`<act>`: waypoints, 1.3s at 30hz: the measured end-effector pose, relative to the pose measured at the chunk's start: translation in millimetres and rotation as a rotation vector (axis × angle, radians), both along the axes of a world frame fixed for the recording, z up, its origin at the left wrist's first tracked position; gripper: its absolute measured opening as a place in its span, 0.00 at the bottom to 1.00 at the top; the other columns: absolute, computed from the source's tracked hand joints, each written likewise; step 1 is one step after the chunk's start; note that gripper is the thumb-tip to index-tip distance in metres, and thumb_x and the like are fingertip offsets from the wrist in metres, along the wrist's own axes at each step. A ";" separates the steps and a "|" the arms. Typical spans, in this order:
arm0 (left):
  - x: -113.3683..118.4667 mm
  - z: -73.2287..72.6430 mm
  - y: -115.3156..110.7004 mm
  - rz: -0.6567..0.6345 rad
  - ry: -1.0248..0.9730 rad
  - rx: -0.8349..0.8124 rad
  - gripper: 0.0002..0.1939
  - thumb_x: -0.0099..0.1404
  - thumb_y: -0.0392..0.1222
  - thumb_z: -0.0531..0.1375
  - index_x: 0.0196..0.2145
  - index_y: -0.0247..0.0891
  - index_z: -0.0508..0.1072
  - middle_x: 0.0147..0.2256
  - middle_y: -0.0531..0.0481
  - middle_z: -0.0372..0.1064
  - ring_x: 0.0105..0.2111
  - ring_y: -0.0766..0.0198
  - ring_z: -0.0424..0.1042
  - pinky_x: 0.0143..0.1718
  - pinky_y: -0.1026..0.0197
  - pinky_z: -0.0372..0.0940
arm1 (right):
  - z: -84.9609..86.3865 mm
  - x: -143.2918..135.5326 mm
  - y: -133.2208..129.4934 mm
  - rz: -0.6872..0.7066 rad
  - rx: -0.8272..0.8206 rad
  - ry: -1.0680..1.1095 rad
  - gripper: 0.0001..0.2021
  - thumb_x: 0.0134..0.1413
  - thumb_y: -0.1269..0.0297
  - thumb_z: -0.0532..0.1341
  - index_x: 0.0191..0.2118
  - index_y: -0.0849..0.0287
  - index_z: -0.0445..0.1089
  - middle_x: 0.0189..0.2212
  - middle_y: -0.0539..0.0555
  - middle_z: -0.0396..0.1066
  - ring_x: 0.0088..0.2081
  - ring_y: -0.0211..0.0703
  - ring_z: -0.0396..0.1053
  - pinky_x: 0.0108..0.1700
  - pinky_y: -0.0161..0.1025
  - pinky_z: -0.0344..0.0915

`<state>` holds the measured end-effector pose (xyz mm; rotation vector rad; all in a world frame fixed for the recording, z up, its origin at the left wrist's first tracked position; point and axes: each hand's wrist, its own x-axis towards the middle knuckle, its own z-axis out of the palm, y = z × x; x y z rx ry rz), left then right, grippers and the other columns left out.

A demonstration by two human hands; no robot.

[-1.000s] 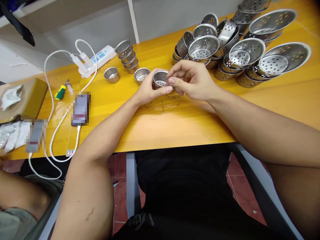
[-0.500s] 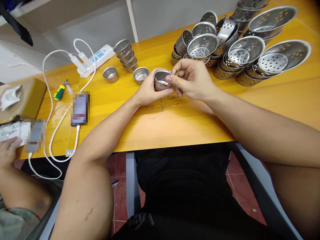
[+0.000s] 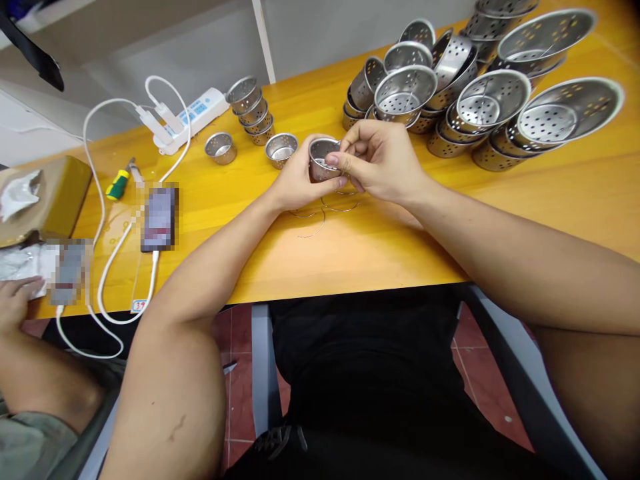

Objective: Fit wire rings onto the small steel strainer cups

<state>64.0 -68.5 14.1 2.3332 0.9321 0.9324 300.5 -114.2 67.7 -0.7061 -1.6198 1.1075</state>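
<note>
A small metal cup (image 3: 323,171) with holes is gripped in my left hand (image 3: 296,181), its opening facing up and toward me. At the cup's right rim, the thumb and fingers of my right hand (image 3: 377,160) are pinched together. What they pinch is too small or hidden to make out. Thin curved wires (image 3: 313,235) lie on the table just below the cup. Two small cups, one (image 3: 281,151) beside my left hand and another (image 3: 221,148) farther left, stand upright near a short stack of cups (image 3: 257,117).
Many perforated metal cups and bowls (image 3: 493,103) are stacked at the back right. On the left are a white power strip (image 3: 200,113), cables, two phones, a green-yellow tool (image 3: 118,185) and a cardboard box (image 3: 67,200). Another person's hand (image 3: 14,303) rests at the far left.
My right thumb and fingers have shifted slightly left over the cup's rim, and the thin wire seen at the fingertips is now hidden. The other person's hand has moved slightly.
</note>
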 end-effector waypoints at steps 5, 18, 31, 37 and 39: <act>0.1 2.7 -4.0 0.041 0.059 0.023 0.42 0.77 0.78 0.69 0.70 0.46 0.67 0.66 0.42 0.78 0.71 0.41 0.84 0.78 0.32 0.77 | 0.5 -0.1 -1.0 -0.003 -0.015 -0.017 0.36 0.44 0.21 0.90 0.34 0.45 0.79 0.24 0.49 0.74 0.26 0.48 0.70 0.18 0.45 0.61; 0.2 2.0 -4.1 0.097 0.001 0.106 0.47 0.80 0.84 0.59 0.76 0.47 0.58 0.70 0.38 0.74 0.73 0.42 0.82 0.81 0.36 0.74 | -6.7 8.9 5.4 -0.176 0.257 -0.117 0.26 0.60 0.29 0.86 0.47 0.41 0.84 0.43 0.54 0.83 0.33 0.55 0.78 0.34 0.54 0.77; -11.4 -21.2 28.6 0.060 -0.100 0.167 0.53 0.74 0.88 0.64 0.77 0.50 0.58 0.70 0.37 0.75 0.70 0.41 0.83 0.78 0.36 0.77 | -14.8 20.4 12.8 -0.125 0.430 -0.392 0.27 0.68 0.21 0.75 0.55 0.36 0.89 0.58 0.60 0.82 0.57 0.72 0.80 0.63 0.72 0.80; -7.1 -9.1 14.6 0.066 -0.014 0.156 0.51 0.76 0.82 0.66 0.80 0.49 0.56 0.72 0.36 0.74 0.73 0.40 0.82 0.78 0.37 0.77 | -14.9 18.7 11.2 -0.078 0.425 -0.397 0.29 0.67 0.20 0.76 0.51 0.38 0.88 0.57 0.60 0.82 0.60 0.73 0.79 0.64 0.72 0.78; -3.1 0.4 4.1 0.131 0.050 0.130 0.49 0.80 0.76 0.65 0.82 0.49 0.54 0.75 0.35 0.73 0.75 0.40 0.80 0.81 0.38 0.75 | -11.2 17.2 8.7 -0.089 0.401 -0.367 0.28 0.63 0.20 0.79 0.51 0.37 0.87 0.56 0.59 0.82 0.60 0.72 0.78 0.63 0.70 0.79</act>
